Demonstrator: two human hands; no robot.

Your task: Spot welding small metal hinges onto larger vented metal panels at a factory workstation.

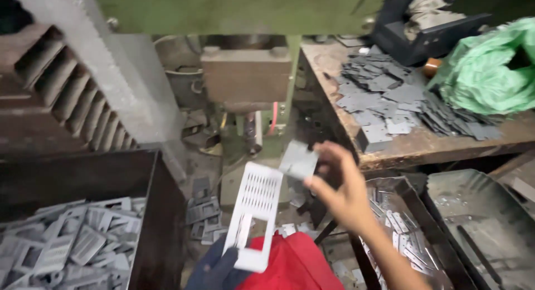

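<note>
We note the right hand [340,189] bare, no glove, ring or watch visible on it. The forearm [390,256] is bare too, with no sleeve showing up to the frame edge. The left hand [220,270] wears a dark navy glove of soft fabric, creased at the fingers. Below it we see red cloth [292,267], loosely folded, which looks to be the person's garment; which garment, we cannot tell.
</note>
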